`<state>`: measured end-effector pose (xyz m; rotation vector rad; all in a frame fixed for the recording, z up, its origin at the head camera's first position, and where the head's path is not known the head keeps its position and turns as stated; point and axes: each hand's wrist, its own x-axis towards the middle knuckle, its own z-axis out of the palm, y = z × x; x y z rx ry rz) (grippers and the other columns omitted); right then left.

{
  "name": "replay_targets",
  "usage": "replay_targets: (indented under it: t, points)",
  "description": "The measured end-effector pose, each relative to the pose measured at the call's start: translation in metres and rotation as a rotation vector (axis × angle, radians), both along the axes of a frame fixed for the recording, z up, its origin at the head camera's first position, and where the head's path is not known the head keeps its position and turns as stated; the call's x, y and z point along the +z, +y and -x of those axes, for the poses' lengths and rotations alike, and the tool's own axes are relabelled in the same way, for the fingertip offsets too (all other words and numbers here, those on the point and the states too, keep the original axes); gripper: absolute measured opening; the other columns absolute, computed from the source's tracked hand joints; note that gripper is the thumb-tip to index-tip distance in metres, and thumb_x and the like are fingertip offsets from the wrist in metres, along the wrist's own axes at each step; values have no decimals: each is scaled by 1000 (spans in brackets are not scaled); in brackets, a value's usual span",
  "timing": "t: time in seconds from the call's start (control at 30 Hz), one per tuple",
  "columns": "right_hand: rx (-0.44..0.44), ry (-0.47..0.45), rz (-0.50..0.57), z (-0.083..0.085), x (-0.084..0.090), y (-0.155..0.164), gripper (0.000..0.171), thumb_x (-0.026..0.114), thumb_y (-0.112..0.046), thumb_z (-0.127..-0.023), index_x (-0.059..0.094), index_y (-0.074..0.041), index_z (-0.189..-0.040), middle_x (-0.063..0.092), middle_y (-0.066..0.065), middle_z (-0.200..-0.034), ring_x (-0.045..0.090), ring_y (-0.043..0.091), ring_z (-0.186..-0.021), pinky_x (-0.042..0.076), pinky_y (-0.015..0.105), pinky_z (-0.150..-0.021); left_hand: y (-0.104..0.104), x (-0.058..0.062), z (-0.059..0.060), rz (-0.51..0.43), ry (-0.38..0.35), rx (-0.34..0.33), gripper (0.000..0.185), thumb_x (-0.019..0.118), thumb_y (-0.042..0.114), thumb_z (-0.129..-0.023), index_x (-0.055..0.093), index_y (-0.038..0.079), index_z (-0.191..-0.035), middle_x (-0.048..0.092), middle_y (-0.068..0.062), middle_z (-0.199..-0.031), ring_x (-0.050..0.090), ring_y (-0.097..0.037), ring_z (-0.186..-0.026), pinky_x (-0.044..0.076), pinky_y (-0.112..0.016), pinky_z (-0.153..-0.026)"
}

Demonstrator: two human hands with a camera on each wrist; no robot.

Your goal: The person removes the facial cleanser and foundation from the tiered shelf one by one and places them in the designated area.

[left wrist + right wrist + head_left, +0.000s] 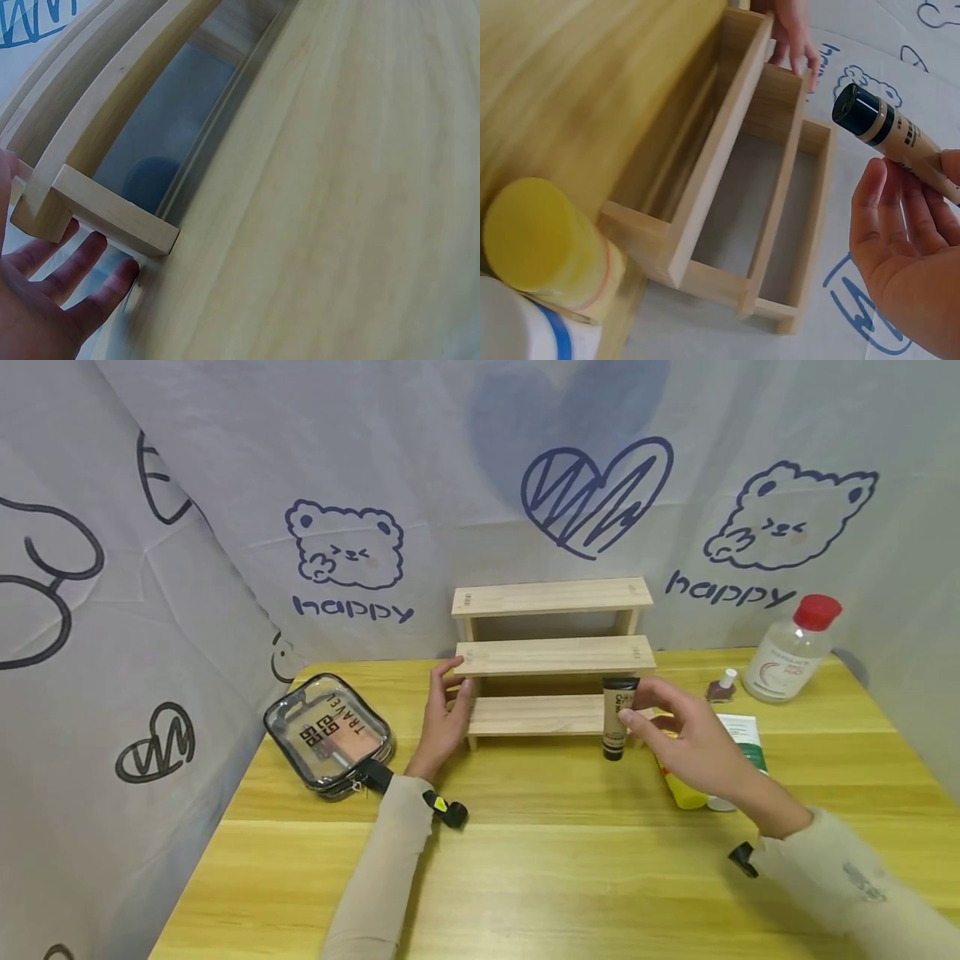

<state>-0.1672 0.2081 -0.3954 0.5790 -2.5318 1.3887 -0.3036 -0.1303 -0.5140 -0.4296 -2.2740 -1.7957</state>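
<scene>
My right hand pinches a small beige cosmetic tube with black ends, held upright in front of the lowest tier's right part. The right wrist view shows the same tube between thumb and fingers, its black cap pointing away from the palm. A three-tier wooden display rack stands against the back curtain with bare tiers. At its left end is my left hand, fingers loosely spread. The left wrist view has those fingers beside the rack's end; whether they press on it is unclear.
Behind my right hand lie a yellow tube and a white-and-green tube. Farther right stand a small nail polish bottle and a clear red-capped bottle. A transparent travel pouch lies left of my left hand.
</scene>
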Motion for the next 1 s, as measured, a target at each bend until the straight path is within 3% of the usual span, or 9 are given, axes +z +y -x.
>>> replay_targets:
  t: [0.4, 0.73, 1.0]
  points:
    - [-32, -10, -66, -16, -14, 7, 13, 69, -10, -108, 68, -9, -121, 76, 6, -113, 65, -5, -107, 60, 20, -90, -1, 1, 0, -34, -1, -8, 43, 54, 27, -117, 44, 25, -159, 58, -25, -148, 60, -45, -135, 50, -65, -112]
    - [-40, -21, -71, -34, -36, 30, 9, 70, -5, -106, 68, -10, -113, 76, 4, -106, 68, -2, -98, 62, 22, -81, -1, 1, 0, -8, 6, -14, 45, 52, 30, -117, 41, 27, -161, 57, -24, -150, 60, -42, -138, 50, -63, -113]
    - [-72, -58, -95, -45, -48, 46, 14, 71, -2, -105, 68, -6, -117, 77, 4, -105, 69, 2, -90, 61, 23, -76, -1, 2, 0, -21, 7, -20, 46, 53, 29, -117, 41, 25, -161, 58, -26, -148, 60, -47, -137, 51, -63, -112]
